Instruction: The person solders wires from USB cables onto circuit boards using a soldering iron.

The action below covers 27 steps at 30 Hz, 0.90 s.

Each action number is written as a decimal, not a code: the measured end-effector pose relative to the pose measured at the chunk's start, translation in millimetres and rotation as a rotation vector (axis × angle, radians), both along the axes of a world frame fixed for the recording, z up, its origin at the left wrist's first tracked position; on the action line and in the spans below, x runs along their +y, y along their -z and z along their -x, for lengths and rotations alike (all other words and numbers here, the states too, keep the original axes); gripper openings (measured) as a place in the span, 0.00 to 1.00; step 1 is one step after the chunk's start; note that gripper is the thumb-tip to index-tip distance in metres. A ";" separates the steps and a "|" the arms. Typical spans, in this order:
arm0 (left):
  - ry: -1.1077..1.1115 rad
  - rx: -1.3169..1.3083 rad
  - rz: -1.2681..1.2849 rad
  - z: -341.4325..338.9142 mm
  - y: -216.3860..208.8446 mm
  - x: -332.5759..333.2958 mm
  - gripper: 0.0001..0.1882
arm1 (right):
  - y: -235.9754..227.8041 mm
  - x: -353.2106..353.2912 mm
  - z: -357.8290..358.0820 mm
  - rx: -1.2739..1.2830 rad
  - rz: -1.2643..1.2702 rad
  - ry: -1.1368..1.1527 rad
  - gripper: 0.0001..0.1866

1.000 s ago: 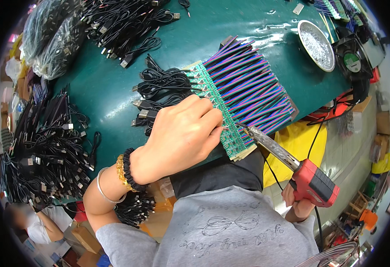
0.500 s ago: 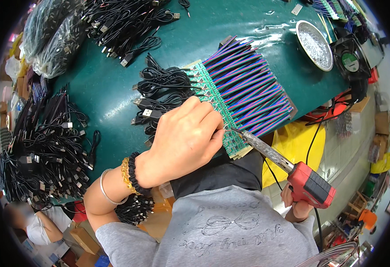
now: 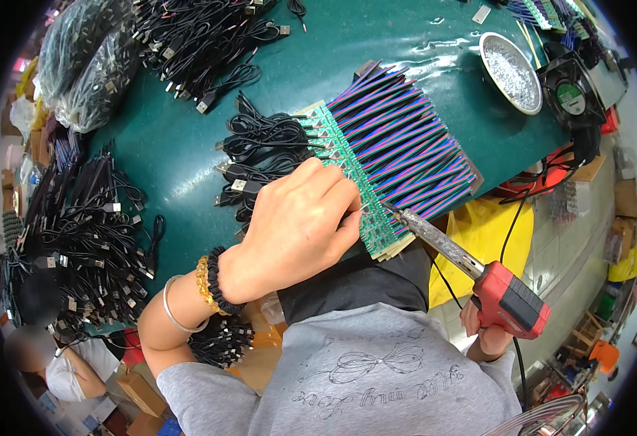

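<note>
Green circuit boards [image 3: 349, 161], striped wires [image 3: 409, 152] (blue, pink, black).

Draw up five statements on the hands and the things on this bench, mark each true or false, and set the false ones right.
1. The right hand grips a red-and-black soldering tool. True.
2. The left hand is spread wide open. False: its fingers are curled in, at the row of green circuit boards.
3. A shallow bowl of small pale bits stands to the left of a black fan. True.
4. The thin wires on the right side of the boards are all yellow. False: they show blue, pinkish red, green and black.
5. Black cables with metal plugs are heaped at the table's left side. True.
</note>
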<state>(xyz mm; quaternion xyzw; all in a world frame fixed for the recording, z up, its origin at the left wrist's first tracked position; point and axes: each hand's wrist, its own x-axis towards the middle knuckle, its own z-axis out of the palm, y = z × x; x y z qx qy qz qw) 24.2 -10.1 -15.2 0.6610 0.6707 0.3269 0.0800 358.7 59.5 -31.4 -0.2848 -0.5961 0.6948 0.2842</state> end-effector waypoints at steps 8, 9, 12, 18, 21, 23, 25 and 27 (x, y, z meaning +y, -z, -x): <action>-0.004 0.007 -0.012 3.4 -1.2 -0.9 0.09 | 4.6 -2.1 -0.5 0.111 0.247 -0.030 0.23; 0.004 0.024 -0.013 3.1 -1.7 -1.8 0.09 | 6.0 -1.5 0.7 0.139 0.320 -0.010 0.26; 0.019 0.078 -0.026 2.1 -5.1 -5.6 0.09 | 1.2 7.1 27.5 -0.098 -0.015 -0.032 0.45; -0.360 0.325 -0.198 44.9 -17.9 -6.5 0.07 | 18.1 12.9 24.2 0.049 -0.100 0.048 0.47; -0.613 0.397 -0.093 105.5 -2.0 -13.8 0.07 | 16.2 18.5 30.0 0.075 -0.054 0.027 0.45; -0.594 0.392 -0.090 119.7 9.9 -13.0 0.08 | 14.8 20.3 37.6 0.074 -0.057 0.005 0.45; -0.537 0.487 -0.044 119.7 14.9 -5.4 0.09 | 15.0 18.9 40.1 0.068 -0.058 -0.005 0.44; -0.563 0.509 0.009 126.5 23.1 0.4 0.10 | 18.8 18.6 40.3 0.055 -0.053 0.000 0.45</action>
